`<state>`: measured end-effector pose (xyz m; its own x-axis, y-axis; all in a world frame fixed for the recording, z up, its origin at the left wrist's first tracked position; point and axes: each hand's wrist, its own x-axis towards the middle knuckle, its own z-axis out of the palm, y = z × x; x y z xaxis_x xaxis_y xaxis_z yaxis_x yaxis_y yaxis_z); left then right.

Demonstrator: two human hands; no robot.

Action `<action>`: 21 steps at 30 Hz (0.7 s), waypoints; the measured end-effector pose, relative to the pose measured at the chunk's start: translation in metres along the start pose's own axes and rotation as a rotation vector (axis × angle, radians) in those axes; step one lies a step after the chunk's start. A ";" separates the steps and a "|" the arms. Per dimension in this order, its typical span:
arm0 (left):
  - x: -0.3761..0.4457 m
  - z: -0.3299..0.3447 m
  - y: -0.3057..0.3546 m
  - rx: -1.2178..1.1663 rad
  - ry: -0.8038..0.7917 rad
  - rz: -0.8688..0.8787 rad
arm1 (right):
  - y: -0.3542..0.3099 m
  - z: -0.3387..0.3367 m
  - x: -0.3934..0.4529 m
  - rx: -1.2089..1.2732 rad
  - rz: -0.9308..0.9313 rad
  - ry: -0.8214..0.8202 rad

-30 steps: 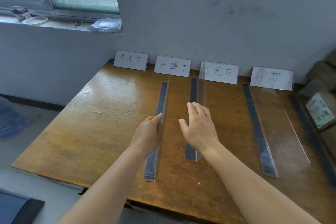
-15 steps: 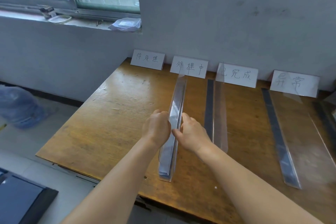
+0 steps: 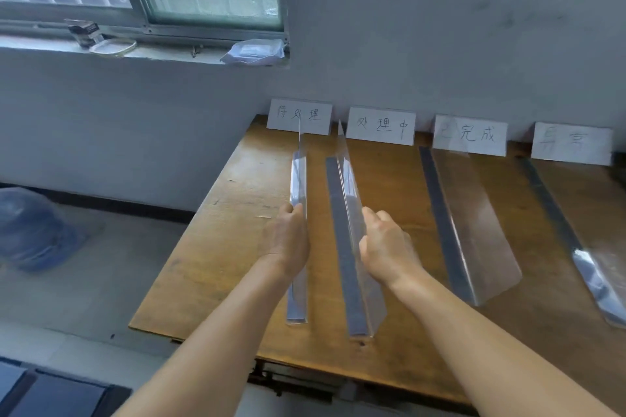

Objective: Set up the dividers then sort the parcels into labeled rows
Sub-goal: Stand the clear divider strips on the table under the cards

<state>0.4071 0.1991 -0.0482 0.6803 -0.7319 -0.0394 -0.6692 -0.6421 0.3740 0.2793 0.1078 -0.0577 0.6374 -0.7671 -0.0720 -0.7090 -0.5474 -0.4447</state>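
Dividers look like thin clear plastic angle strips, light but bendy and slick, so gripping mid-length near the fold seems smartest. Left hand (image 3: 288, 240) pinches the left divider (image 3: 298, 186) upright on the table (image 3: 210, 247); right hand (image 3: 384, 247) curls round the next divider (image 3: 349, 200) beside it. Two more lie further right. No parcels or bins in sight, just four label cards (image 3: 381, 125) at the wall.

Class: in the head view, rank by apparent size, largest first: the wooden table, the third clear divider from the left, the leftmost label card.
1. wooden table
2. third clear divider
3. leftmost label card
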 end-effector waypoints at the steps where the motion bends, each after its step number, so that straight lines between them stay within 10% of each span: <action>1: 0.002 -0.004 -0.009 -0.010 -0.001 0.003 | -0.008 0.005 0.000 0.000 0.015 0.003; 21: 0.045 -0.016 -0.075 -0.154 -0.004 0.075 | -0.047 0.014 0.065 -0.011 0.142 0.095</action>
<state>0.4928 0.2180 -0.0631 0.6286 -0.7777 -0.0094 -0.6642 -0.5430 0.5139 0.3581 0.0878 -0.0539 0.4997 -0.8649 -0.0480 -0.7934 -0.4347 -0.4262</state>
